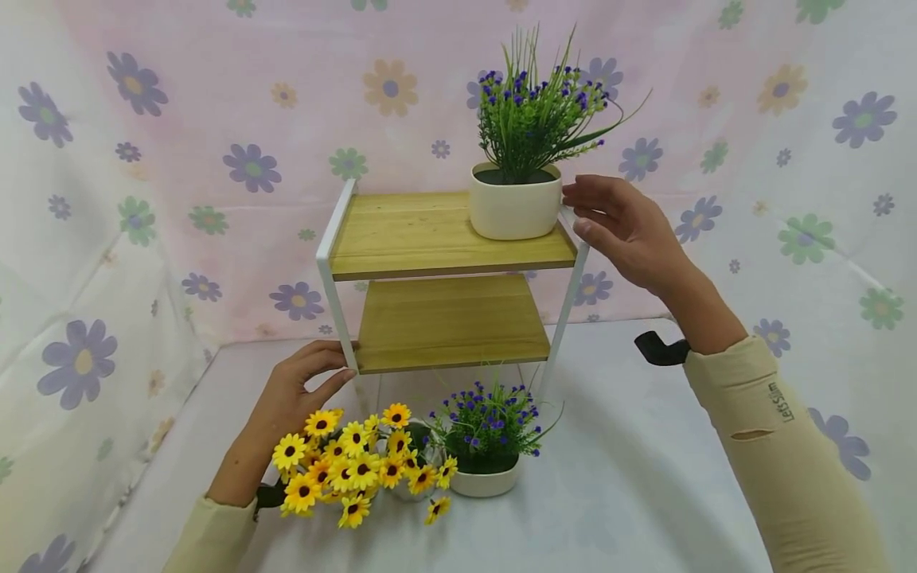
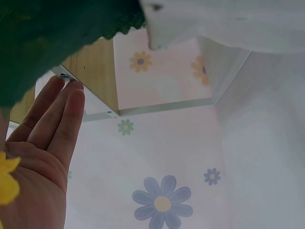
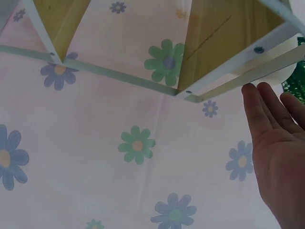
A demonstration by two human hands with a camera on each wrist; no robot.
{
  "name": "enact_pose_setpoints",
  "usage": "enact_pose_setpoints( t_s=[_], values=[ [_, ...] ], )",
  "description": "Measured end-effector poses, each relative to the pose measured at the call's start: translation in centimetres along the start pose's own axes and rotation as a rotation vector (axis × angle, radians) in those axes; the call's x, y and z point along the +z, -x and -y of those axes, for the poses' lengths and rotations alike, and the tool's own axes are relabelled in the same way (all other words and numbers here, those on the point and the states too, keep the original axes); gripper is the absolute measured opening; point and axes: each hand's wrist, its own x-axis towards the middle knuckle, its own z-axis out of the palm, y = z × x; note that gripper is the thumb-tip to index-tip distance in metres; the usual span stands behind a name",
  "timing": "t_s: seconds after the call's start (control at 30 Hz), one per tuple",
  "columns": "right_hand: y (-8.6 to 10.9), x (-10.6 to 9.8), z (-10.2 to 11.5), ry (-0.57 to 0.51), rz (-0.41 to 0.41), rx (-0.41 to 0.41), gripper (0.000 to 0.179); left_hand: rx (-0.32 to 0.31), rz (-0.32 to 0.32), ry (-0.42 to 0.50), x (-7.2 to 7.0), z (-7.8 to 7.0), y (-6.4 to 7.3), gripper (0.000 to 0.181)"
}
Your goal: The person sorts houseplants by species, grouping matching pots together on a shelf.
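A two-tier shelf rack with a white frame and wooden boards (image 1: 401, 231) stands on the table. On the right of its top board sits a white oval pot (image 1: 514, 208) with grass and small purple flowers. My right hand (image 1: 630, 231) is beside that pot, at the rack's right end; in the right wrist view its straight fingers (image 3: 259, 107) come up to the white side rail (image 3: 271, 71). Low on the left side is my left hand (image 1: 297, 386), its fingertips at the left post (image 1: 337, 310) by the lower board (image 1: 451, 322). The left wrist view shows these fingers (image 2: 66, 114) extended against the frame.
In front of the rack stand a plant with yellow flowers (image 1: 361, 469), overlapping my left wrist in the head view, and a second white pot (image 1: 487, 482) with purple flowers. Flower-print cloth (image 1: 308, 119) hangs behind and at both sides. White cloth (image 1: 609, 493) covers the table.
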Motion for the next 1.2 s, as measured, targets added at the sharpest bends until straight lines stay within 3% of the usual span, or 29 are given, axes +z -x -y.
enact_pose_setpoints(
  t_s=[0.27,0.6,0.87,1.2],
  values=[
    [4.1,1.2,-0.4,0.045,-0.072,-0.227,0.059,0.003,0.002,0.009,0.0,-0.1,0.1,0.033],
    [9.1,3.4,-1.1,-0.085,-0.161,-0.311,0.058,-0.006,0.002,-0.009,-0.1,-0.2,0.2,0.033],
    [12.4,5.1,-3.5,-0.234,-0.185,-0.257,0.043,0.010,-0.004,-0.013,-0.1,-0.1,0.1,0.035],
    [15.6,6.9,-6.8,-0.213,0.005,-0.097,0.037,0.004,0.001,-0.012,0.1,-0.1,0.0,0.034]
  ],
)
